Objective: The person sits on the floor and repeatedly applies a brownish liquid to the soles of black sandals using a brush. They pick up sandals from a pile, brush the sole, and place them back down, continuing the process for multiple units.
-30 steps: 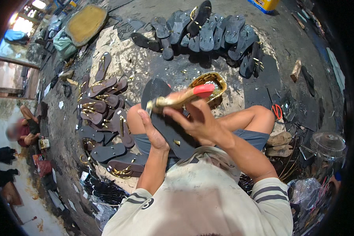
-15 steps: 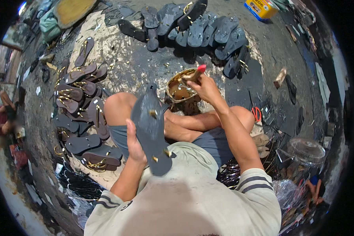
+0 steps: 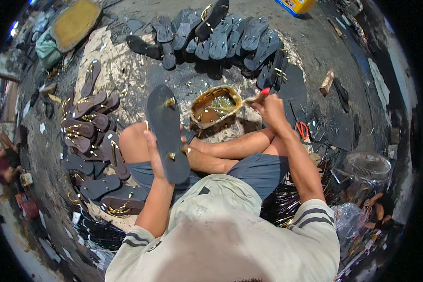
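My left hand (image 3: pixel 156 155) is wrapped round the edge of a dark grey sandal sole (image 3: pixel 167 134), held upright in front of my left knee. Gold-coloured strap ends stick out of the sole near its top and lower part. In my right hand (image 3: pixel 271 112) is a brush (image 3: pixel 256 98) with a red-tipped handle. It leans across the right rim of an open container (image 3: pixel 196 104) of amber, glue-like liquid, and its bristle end is hard to make out there. The container stands on the floor beyond my crossed legs.
Several dark soles (image 3: pixel 219 42) lie in a curved row at the far side. Brown sandals with gold straps (image 3: pixel 82 129) are piled at the left. Red-handled scissors (image 3: pixel 302 130), a fan guard (image 3: pixel 367 168) and a wooden block (image 3: pixel 327 82) are at the right.
The sole has moved up and away from my body and turned more upright. My right hand has moved right and slightly down, lowering the brush at the container's right side.
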Available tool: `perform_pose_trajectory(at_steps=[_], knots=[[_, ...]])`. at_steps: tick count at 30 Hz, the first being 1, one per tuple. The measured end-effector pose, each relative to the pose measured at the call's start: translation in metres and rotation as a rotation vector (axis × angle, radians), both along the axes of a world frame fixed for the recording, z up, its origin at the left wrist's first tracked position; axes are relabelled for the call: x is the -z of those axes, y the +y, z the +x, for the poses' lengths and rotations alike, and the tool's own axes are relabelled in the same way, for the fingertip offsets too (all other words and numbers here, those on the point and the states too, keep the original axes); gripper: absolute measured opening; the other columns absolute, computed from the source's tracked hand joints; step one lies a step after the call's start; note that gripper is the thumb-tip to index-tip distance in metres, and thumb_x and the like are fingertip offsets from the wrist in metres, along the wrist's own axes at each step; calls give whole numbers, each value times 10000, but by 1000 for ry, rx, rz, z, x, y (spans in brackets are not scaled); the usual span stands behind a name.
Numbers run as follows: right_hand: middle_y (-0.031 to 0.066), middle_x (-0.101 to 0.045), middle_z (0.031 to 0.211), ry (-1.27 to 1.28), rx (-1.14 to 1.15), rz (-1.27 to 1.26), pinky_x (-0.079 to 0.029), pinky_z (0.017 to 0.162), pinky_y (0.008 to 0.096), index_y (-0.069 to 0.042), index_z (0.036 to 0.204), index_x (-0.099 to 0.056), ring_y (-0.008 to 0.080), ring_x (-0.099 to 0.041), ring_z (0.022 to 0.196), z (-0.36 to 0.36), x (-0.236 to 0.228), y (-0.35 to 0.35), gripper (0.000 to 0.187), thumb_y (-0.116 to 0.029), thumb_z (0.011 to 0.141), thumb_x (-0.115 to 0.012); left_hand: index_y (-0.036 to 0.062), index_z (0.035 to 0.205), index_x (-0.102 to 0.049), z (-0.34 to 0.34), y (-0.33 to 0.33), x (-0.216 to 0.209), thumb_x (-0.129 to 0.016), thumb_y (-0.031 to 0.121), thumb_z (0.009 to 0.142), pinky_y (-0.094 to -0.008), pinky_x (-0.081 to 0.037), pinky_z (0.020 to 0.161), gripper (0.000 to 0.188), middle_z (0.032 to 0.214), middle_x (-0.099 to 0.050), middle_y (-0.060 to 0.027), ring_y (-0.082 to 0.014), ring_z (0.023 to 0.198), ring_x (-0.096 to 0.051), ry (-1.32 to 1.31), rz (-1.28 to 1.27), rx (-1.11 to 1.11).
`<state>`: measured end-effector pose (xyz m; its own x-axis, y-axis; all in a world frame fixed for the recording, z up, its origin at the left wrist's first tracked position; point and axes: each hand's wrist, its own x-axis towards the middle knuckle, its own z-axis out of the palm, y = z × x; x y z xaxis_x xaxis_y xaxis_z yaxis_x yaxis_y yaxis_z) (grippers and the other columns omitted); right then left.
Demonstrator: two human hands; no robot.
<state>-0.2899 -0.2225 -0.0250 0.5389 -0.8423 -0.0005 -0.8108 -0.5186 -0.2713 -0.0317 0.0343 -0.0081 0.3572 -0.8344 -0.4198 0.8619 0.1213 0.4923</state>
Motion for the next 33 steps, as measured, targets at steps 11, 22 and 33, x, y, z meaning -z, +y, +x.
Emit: perform_pose_trajectory(at_steps=[11,22,33], knots=[[177,-658,1077,-1060,-153,349,-474,878,389,-14,1131,-682,328,-619,1019,135,-78,117,274,-190,925,-646,60,1262,-543,-13,-87,-56,-403,583,1006,-352,-560,859,599,1141,-644,-85,-195,992,-650,-82,-309,-50],[90,-681,900,-1064,-569,318,-507,763,380,-45,943,-694,257,-654,832,129,-99,104,163,-76,808,-779,31,1263,-578,-19,-72,-51,-460,558,993,-368,-594,798,603,1187,-654,-156,-298,913,-685,346,-259,-38],[73,-690,911,-1013,-694,85,-507,796,397,-127,1016,-703,269,-666,869,137,-101,116,188,-131,832,-742,80,1339,-531,4,-71,-34,-381,555,1013,-497,-522,957,596,1208,-644,-125,-281,1096,-635,39,-447,152]])
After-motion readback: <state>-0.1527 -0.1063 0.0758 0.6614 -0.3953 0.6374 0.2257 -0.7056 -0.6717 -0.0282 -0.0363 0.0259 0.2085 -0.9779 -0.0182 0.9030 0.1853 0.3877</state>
